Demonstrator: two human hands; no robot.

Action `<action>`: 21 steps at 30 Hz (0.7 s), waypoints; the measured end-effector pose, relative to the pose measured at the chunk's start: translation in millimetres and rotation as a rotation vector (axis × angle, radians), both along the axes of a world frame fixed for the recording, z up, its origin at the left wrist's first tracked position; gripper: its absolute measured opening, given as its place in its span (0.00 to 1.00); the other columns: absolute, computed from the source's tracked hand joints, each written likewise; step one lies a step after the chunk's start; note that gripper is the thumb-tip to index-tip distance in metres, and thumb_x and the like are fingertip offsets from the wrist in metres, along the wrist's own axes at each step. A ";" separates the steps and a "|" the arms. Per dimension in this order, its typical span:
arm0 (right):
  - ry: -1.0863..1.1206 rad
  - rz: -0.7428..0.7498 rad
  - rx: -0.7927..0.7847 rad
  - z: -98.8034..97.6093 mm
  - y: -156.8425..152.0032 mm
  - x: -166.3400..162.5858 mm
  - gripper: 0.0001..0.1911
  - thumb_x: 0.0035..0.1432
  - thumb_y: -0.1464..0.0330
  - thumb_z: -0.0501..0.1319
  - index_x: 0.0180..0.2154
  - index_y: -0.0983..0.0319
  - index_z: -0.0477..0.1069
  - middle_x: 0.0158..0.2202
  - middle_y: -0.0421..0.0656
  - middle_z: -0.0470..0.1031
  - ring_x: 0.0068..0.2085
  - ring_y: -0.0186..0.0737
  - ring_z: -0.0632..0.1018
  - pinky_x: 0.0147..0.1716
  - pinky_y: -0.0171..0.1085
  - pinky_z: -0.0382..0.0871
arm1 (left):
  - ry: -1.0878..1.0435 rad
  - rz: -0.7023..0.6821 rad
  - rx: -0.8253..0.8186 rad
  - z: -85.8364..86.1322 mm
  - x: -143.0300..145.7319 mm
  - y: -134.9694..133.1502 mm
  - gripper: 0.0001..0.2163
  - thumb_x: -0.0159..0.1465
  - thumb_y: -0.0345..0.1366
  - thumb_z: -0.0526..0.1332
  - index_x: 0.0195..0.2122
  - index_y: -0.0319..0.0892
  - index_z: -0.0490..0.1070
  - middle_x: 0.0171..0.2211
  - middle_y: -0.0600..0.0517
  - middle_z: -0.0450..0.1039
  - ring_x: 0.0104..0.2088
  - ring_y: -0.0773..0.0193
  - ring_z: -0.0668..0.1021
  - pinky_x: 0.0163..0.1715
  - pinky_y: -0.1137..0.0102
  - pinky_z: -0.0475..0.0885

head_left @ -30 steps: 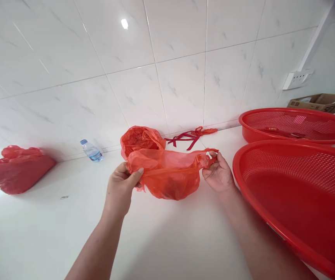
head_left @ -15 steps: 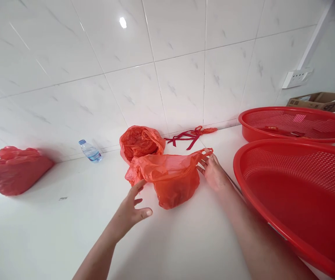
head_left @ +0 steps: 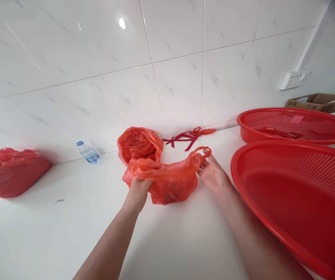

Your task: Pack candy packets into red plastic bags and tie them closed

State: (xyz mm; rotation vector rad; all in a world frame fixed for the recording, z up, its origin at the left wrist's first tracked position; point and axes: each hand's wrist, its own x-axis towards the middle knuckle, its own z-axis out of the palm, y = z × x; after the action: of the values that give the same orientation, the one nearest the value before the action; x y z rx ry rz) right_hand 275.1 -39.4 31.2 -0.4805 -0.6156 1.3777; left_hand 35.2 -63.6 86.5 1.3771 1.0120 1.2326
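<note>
A thin red plastic bag [head_left: 170, 181] lies on the white counter [head_left: 68, 233] in the middle of the view. My left hand [head_left: 138, 191] is closed on the bag's left edge, its fingers tucked into the plastic. My right hand [head_left: 214, 175] rests palm up with fingers stretched out at the bag's right handle loop [head_left: 203, 152], touching it without gripping. A second crumpled red bag [head_left: 140, 143] sits just behind, against the tiled wall.
Two large red perforated baskets stand at the right, the near basket [head_left: 295, 202] and the far basket [head_left: 295, 126]. Red ribbon [head_left: 189, 137], a small water bottle [head_left: 88, 152], another red bag [head_left: 13, 171] at far left, a cardboard box [head_left: 321, 102] and a wall socket [head_left: 294, 79].
Both hands held the bag up, then let it drop onto the counter. My left hand has now gone back and gripped its left edge; my right hand stays open by the handle.
</note>
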 end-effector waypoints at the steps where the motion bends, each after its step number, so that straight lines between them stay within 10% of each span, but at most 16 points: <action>1: -0.030 -0.017 -0.020 -1.8 1.7 -0.7 0.19 0.50 0.57 0.66 0.46 0.47 0.69 0.46 0.35 0.73 0.47 0.35 0.72 0.42 0.34 0.67 | -0.055 0.027 -0.006 0.3 -0.6 -0.5 0.14 0.57 0.43 0.64 0.43 0.42 0.72 0.43 0.46 0.74 0.44 0.53 0.76 0.42 0.62 0.72; 7: -0.233 0.281 0.086 -1.9 -4.1 -20.4 0.26 0.48 0.52 0.66 0.48 0.52 0.69 0.54 0.43 0.69 0.53 0.43 0.70 0.47 0.40 0.65 | -0.234 0.003 -0.108 13.9 -0.8 -16.9 0.16 0.58 0.41 0.64 0.46 0.41 0.72 0.49 0.45 0.72 0.50 0.52 0.73 0.47 0.62 0.71; 13: -0.163 0.478 0.077 4.4 -18.0 -32.5 0.16 0.49 0.61 0.68 0.40 0.60 0.73 0.37 0.42 0.76 0.37 0.38 0.76 0.38 0.35 0.67 | -0.476 0.080 -0.308 5.7 -6.5 -24.8 0.11 0.58 0.38 0.63 0.40 0.38 0.74 0.42 0.45 0.76 0.46 0.52 0.77 0.47 0.61 0.73; 21: 0.036 0.292 -0.066 6.7 -15.7 -28.0 0.14 0.52 0.59 0.65 0.37 0.61 0.75 0.36 0.44 0.77 0.42 0.41 0.75 0.45 0.39 0.67 | -0.761 0.105 -0.448 -27.6 -14.8 -13.2 0.12 0.63 0.35 0.56 0.45 0.38 0.72 0.44 0.45 0.76 0.46 0.56 0.77 0.50 0.63 0.72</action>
State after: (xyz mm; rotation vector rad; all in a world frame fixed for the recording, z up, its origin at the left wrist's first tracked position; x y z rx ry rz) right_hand 247.2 -55.1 37.9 -0.4288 -0.6294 1.6848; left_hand 20.4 -76.8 59.0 0.4404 0.7445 1.3441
